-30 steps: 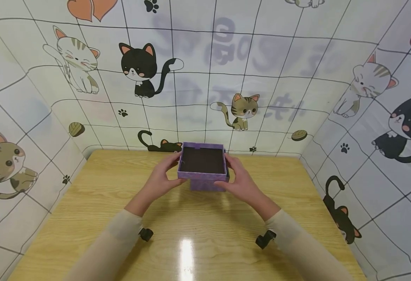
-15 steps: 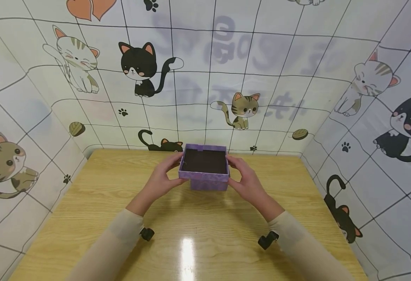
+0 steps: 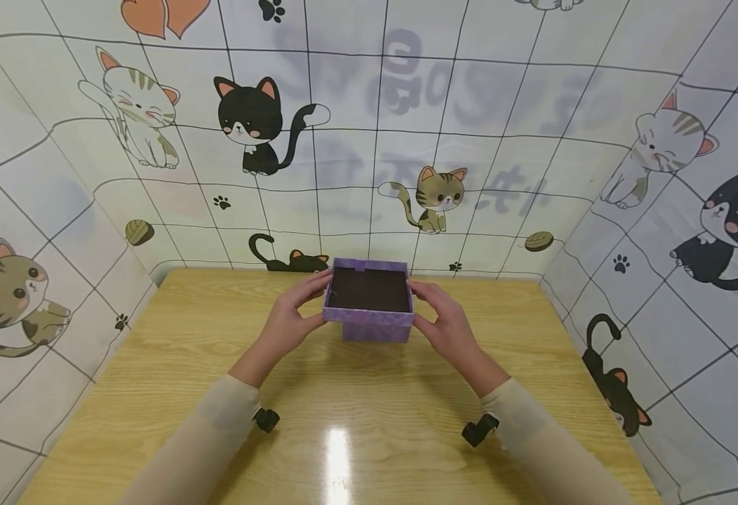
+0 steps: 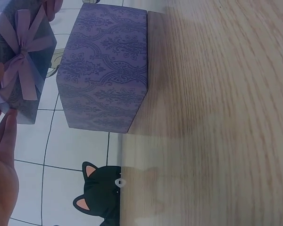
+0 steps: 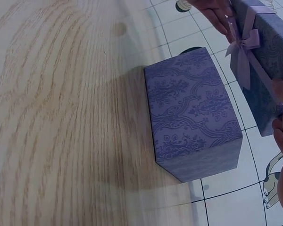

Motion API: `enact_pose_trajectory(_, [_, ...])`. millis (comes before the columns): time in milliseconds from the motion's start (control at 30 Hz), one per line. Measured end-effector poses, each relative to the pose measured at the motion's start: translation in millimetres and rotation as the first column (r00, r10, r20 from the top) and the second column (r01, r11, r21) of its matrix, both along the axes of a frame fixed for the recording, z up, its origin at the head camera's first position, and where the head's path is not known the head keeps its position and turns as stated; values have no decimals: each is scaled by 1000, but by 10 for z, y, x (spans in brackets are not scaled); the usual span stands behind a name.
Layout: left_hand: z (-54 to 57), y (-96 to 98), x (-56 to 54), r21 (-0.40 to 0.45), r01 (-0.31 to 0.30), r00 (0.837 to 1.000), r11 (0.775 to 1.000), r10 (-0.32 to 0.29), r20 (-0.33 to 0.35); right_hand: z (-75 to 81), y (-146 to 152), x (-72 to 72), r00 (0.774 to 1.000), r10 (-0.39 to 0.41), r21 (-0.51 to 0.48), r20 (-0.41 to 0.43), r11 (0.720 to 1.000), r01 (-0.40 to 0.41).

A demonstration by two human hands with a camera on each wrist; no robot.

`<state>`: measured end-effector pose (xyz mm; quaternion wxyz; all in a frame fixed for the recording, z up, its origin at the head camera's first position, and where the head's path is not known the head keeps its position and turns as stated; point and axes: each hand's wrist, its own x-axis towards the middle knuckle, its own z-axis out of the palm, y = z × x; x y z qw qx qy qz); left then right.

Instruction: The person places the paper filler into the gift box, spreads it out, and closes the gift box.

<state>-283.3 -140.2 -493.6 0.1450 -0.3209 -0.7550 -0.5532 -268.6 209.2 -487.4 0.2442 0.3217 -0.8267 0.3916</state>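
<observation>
A purple patterned box lid (image 3: 369,318) is held with its dark inside facing up in the head view. My left hand (image 3: 288,317) grips its left side, and the right hand (image 3: 450,328) grips the right side, thumbs toward the near corners. A ribbon bow (image 4: 22,55) shows on the lid's outer face in both wrist views. Below the lid stands the matching purple box (image 5: 191,101) on the table, with a gap between the two. From the head view the lid covers the box's top, so its inside is hidden.
The light wooden table (image 3: 344,400) runs back to a white grid-lined wall cloth (image 3: 344,91) printed with cartoon cats, close behind the box. More of this cloth stands on both sides.
The lid has shifted slightly right over the box. The right thumb has moved from the lid's front to its near right corner. The box stays put.
</observation>
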Motion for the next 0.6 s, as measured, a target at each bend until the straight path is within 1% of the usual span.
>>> enact_pose_trajectory(200, [-8, -4, -12, 9, -23, 1000, 1000, 23, -4, -1, -30, 25, 999, -28, -31, 29, 999, 29])
enact_pose_trajectory(300, [-7, -1, -12, 20, -26, 1000, 999, 26, 2, -7, -39, 22, 999, -28, -60, 20, 998, 29])
enact_pose_trajectory(467, [16, 20, 3, 46, -25, 999, 999, 23, 28, -12, -65, -3, 1000, -9, -119, -20, 993, 6])
enact_pose_trajectory(533, [24, 29, 5, 57, -29, 999, 998, 27, 39, -5, -77, -4, 1000, -12, -133, -23, 991, 8])
enact_pose_trajectory(600, [36, 37, 6, 62, -38, 998, 997, 35, 46, 7, -88, -2, 1000, -19, -149, -9, 989, 17])
